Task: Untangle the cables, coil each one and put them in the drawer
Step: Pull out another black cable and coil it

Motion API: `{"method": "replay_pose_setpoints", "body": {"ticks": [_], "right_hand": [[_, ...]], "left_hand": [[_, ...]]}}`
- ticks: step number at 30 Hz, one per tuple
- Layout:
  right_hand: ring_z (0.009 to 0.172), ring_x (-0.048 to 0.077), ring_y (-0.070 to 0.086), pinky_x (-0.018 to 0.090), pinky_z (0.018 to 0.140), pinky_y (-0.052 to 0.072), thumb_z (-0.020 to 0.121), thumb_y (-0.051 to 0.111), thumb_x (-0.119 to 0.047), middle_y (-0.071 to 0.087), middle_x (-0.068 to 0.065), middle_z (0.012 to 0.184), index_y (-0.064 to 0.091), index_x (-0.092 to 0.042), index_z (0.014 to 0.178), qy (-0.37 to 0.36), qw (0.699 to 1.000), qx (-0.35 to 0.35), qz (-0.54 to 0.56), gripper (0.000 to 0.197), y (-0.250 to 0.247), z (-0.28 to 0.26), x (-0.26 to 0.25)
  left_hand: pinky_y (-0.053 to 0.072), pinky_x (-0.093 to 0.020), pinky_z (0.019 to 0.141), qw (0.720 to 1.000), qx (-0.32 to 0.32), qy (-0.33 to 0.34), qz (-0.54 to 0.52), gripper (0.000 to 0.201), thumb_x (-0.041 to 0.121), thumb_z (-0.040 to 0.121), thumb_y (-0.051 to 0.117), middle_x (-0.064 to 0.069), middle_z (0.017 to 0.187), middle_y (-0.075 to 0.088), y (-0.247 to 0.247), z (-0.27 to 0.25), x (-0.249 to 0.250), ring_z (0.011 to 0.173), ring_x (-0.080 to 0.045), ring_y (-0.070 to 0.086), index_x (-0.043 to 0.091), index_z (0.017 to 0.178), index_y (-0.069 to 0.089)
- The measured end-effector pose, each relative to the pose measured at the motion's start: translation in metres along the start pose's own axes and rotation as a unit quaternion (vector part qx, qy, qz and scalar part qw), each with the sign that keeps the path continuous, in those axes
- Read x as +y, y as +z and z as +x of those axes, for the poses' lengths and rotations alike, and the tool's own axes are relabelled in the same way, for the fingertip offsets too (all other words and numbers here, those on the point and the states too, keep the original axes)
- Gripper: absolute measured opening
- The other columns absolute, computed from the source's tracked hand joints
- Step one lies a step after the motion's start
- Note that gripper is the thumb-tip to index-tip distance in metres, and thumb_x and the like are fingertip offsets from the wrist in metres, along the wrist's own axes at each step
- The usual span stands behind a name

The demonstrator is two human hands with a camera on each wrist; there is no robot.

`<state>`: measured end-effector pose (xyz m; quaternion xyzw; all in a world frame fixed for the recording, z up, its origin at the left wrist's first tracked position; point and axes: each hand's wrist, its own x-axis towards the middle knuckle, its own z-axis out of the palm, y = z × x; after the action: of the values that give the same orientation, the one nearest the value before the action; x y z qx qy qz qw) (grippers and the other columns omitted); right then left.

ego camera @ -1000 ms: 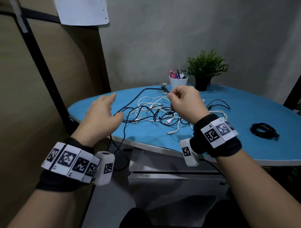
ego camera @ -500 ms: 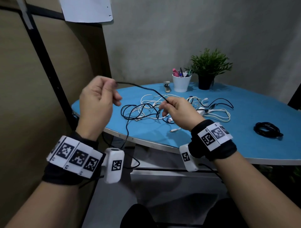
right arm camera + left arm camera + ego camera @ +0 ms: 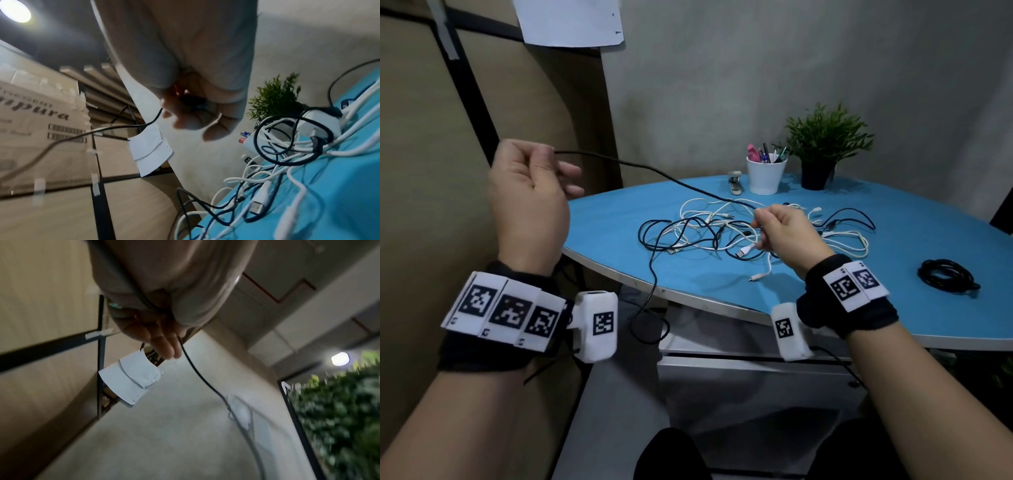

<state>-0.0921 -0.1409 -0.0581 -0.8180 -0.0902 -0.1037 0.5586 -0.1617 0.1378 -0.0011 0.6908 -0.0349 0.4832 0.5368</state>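
A tangle of black and white cables [image 3: 709, 229] lies on the blue table [image 3: 914, 301]; the same tangle [image 3: 287, 151] shows in the right wrist view. One black cable [image 3: 654, 171] stretches through the air between both hands. My left hand [image 3: 530, 192] is raised left of the table and grips that cable [image 3: 195, 369] in curled fingers. My right hand [image 3: 780, 229] hovers over the tangle and pinches the cable's other part [image 3: 156, 116]. A loop of black cable [image 3: 650, 318] hangs over the table's front edge. A coiled black cable [image 3: 947, 275] lies apart at the right.
At the back stand a white cup of pens [image 3: 765, 173], a potted plant [image 3: 822, 150] and a small stapler-like item [image 3: 734, 181]. A grey drawer cabinet [image 3: 756, 383] sits under the table. Tan panels with black frames [image 3: 465, 85] rise on the left.
My left hand took hold of the black cable and drew it up and to the left, away from the table. My right hand stayed over the tangle, pinching the same cable.
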Motion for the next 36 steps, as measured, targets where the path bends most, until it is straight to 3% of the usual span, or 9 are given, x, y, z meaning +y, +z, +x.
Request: {"method": "replay_pose_setpoints", "body": {"ticks": [5, 8, 12, 16, 22, 26, 29, 33, 36], "right_hand": [[0.039, 0.012, 0.031, 0.023, 0.044, 0.031, 0.101, 0.034, -0.025, 0.031, -0.002, 0.047, 0.042, -0.015, 0.073, 0.085, 0.951, 0.015, 0.298, 0.031, -0.008, -0.002, -0.019], [0.041, 0.012, 0.049, 0.022, 0.043, 0.041, 0.103, 0.032, -0.024, 0.05, -0.002, 0.047, 0.042, -0.015, 0.078, 0.103, 0.875, 0.037, 0.471, 0.028, -0.015, -0.002, -0.032], [0.085, 0.028, 0.07, 0.034, 0.067, 0.059, 0.104, 0.027, -0.017, 0.069, 0.019, 0.091, 0.044, -0.007, 0.089, 0.043, 0.803, 0.076, 0.59, 0.025, -0.019, -0.001, -0.038], [0.116, 0.025, 0.054, 0.041, 0.097, 0.047, 0.102, 0.033, -0.012, 0.054, 0.012, 0.115, 0.05, -0.006, 0.098, 0.035, 0.831, 0.145, 0.536, 0.019, -0.022, 0.006, -0.029], [0.086, 0.005, 0.051, 0.028, 0.092, 0.041, 0.1, 0.04, -0.018, 0.057, -0.009, 0.092, 0.058, -0.015, 0.102, -0.025, 0.988, 0.139, 0.067, 0.018, -0.015, -0.001, -0.011], [0.083, 0.013, 0.06, 0.014, 0.063, 0.042, 0.101, 0.035, -0.017, 0.064, 0.007, 0.094, 0.052, -0.006, 0.104, -0.045, 0.996, -0.002, -0.082, 0.021, -0.002, -0.015, -0.019], [0.059, 0.015, 0.058, 0.025, 0.053, 0.043, 0.101, 0.034, -0.018, 0.057, -0.003, 0.074, 0.049, -0.011, 0.096, -0.053, 0.99, -0.084, -0.101, 0.017, 0.009, -0.028, -0.028], [0.053, -0.001, 0.045, 0.024, 0.063, 0.036, 0.099, 0.038, -0.036, 0.05, -0.015, 0.058, 0.058, -0.016, 0.078, -0.107, 0.975, -0.152, -0.121, 0.035, 0.015, -0.041, -0.031], [0.051, 0.015, 0.039, 0.025, 0.056, 0.034, 0.094, 0.047, -0.042, 0.042, 0.003, 0.056, 0.052, -0.02, 0.058, -0.1, 0.976, -0.176, -0.08, 0.042, 0.016, -0.045, -0.028]], "left_hand": [[0.047, -0.03, 0.057, 0.949, -0.167, -0.019, 0.268, 0.016, 0.022, 0.096, 0.046, 0.005, 0.075, 0.066, 0.007, -0.014, -0.021, 0.063, -0.014, 0.06, 0.024, 0.081, 0.053], [0.052, -0.036, 0.069, 0.871, -0.347, 0.019, 0.347, 0.014, 0.025, 0.094, 0.049, 0.009, 0.073, 0.066, 0.021, -0.029, -0.024, 0.066, -0.013, 0.06, 0.024, 0.084, 0.058], [0.051, -0.03, 0.074, 0.788, -0.521, 0.059, 0.323, 0.011, 0.026, 0.092, 0.055, 0.014, 0.073, 0.067, 0.042, -0.051, -0.016, 0.07, -0.008, 0.061, 0.024, 0.085, 0.064], [0.051, -0.023, 0.073, 0.766, -0.589, 0.019, 0.256, 0.008, 0.024, 0.086, 0.064, 0.016, 0.069, 0.067, 0.046, -0.057, -0.011, 0.073, -0.004, 0.064, 0.028, 0.082, 0.071], [0.049, -0.018, 0.063, 0.855, -0.494, -0.015, 0.156, 0.014, 0.015, 0.087, 0.063, 0.009, 0.069, 0.069, 0.035, -0.046, -0.004, 0.059, -0.005, 0.06, 0.027, 0.081, 0.067], [0.05, -0.023, 0.063, 0.938, -0.298, 0.083, 0.154, 0.01, 0.018, 0.089, 0.06, 0.01, 0.074, 0.067, 0.032, -0.042, -0.005, 0.059, -0.006, 0.057, 0.018, 0.09, 0.07], [0.054, -0.036, 0.067, 0.96, -0.198, 0.117, 0.158, 0.014, 0.022, 0.091, 0.058, 0.007, 0.077, 0.067, 0.032, -0.04, -0.008, 0.063, -0.005, 0.058, 0.017, 0.095, 0.07], [0.055, -0.038, 0.07, 0.968, -0.143, 0.108, 0.176, 0.017, 0.025, 0.091, 0.058, 0.005, 0.081, 0.069, 0.034, -0.043, -0.012, 0.064, -0.012, 0.06, 0.017, 0.099, 0.072], [0.054, -0.039, 0.074, 0.964, -0.158, 0.08, 0.199, 0.022, 0.027, 0.091, 0.057, -0.003, 0.09, 0.073, 0.037, -0.045, -0.02, 0.069, -0.022, 0.064, 0.017, 0.104, 0.072]]}}
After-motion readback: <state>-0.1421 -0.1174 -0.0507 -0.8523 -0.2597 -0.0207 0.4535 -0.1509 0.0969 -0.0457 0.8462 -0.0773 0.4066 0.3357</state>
